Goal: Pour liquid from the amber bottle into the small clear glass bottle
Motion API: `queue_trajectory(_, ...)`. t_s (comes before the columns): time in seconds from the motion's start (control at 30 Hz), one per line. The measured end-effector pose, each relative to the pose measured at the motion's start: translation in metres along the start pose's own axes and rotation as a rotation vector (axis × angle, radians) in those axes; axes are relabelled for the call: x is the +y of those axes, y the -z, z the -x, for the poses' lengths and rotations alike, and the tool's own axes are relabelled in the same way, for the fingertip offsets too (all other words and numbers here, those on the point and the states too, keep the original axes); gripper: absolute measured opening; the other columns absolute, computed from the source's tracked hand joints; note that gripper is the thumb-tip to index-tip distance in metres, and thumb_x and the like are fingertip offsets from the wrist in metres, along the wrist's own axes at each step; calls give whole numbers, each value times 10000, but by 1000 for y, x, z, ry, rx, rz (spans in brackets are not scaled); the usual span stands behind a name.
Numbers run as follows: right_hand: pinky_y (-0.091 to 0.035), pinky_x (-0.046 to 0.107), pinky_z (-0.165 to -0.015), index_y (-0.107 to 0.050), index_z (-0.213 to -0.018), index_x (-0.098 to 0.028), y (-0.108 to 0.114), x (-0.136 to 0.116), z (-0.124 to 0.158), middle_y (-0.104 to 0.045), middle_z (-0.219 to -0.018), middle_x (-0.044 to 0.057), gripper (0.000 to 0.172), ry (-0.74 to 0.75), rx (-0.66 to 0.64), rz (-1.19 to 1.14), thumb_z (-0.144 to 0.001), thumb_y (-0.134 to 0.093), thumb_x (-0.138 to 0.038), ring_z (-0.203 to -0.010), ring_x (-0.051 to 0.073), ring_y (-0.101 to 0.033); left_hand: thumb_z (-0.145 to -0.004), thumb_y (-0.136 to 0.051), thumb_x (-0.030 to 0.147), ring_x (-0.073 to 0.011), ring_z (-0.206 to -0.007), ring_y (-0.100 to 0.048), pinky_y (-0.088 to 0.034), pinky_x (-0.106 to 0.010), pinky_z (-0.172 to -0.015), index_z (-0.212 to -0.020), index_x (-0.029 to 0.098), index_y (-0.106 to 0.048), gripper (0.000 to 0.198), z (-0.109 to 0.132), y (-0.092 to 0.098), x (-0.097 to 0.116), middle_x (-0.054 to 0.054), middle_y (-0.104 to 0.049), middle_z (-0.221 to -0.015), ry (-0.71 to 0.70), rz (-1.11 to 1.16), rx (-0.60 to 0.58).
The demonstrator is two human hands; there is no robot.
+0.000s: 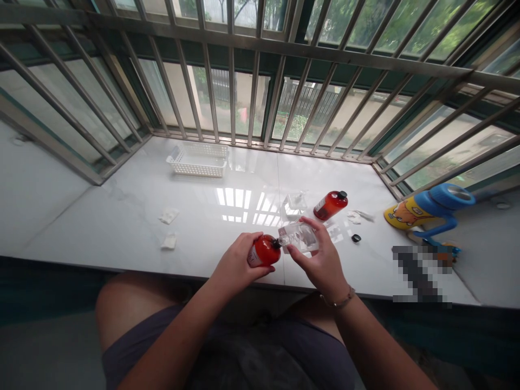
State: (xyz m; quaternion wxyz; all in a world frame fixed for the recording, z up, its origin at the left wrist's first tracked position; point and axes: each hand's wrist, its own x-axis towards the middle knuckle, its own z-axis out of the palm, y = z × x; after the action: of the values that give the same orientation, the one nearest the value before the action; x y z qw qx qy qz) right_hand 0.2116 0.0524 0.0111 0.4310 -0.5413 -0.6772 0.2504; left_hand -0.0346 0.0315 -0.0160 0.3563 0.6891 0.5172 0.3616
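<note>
My left hand (236, 264) is wrapped round a small red bottle (266, 249) with a white label, its open neck pointing right. My right hand (323, 260) grips a clear plastic bottle (298, 237), tipped so its mouth meets the red bottle's neck. Both bottles are held just above the near edge of the white marble sill (122, 216). A second red bottle (330, 205) with a black cap lies on its side further back to the right. A small black cap (356, 238) lies on the sill near my right hand.
A white plastic basket (199, 159) stands at the back by the metal window bars (231, 81). Two white wads (168, 215) lie at the left, clear wrappers (294, 205) in the middle. A blue and yellow toy-like object (430, 208) lies at the right. My knees are below the sill.
</note>
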Motion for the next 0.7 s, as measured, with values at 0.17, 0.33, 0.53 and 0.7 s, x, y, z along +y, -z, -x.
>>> queue_trajectory(0.17,-492,559,-1198,-580,-1474,-318,1,-1,-2,-615,-1461,91,670,18,-6,6,-877,-834,-489,-1323,340,-616,-749,-1001,312,-307,-1267,-652,-554,-465,-1101,-1434,314,-573,807,0,0,-1,-66,-649,-1376,1,9,-3)
queue_trajectory(0.33,-486,564,-1200,-579,-1472,-319,2,-1,-3,-619,-1455,90,674,33,-5,24,-871,-839,-481,-1307,343,-625,-750,-997,316,-314,-1271,-652,-555,-480,-1106,-1429,310,-578,797,0,-1,-3,-73,-650,-1375,4,13,-2)
queue_trajectory(0.53,-492,566,-1191,-579,-1477,-318,4,-1,-3,-620,-1454,93,684,28,-1,31,-868,-842,-484,-1295,348,-630,-748,-998,317,-311,-1267,-656,-559,-464,-1099,-1429,319,-582,798,-1,-1,-5,-61,-652,-1374,6,17,-1)
queue_trajectory(0.7,-494,564,-1193,-574,-1481,-321,4,-1,-4,-617,-1461,88,686,30,-6,36,-871,-842,-485,-1300,343,-628,-759,-994,322,-304,-1273,-647,-550,-464,-1104,-1432,323,-573,794,1,0,-5,-58,-644,-1380,14,15,-9)
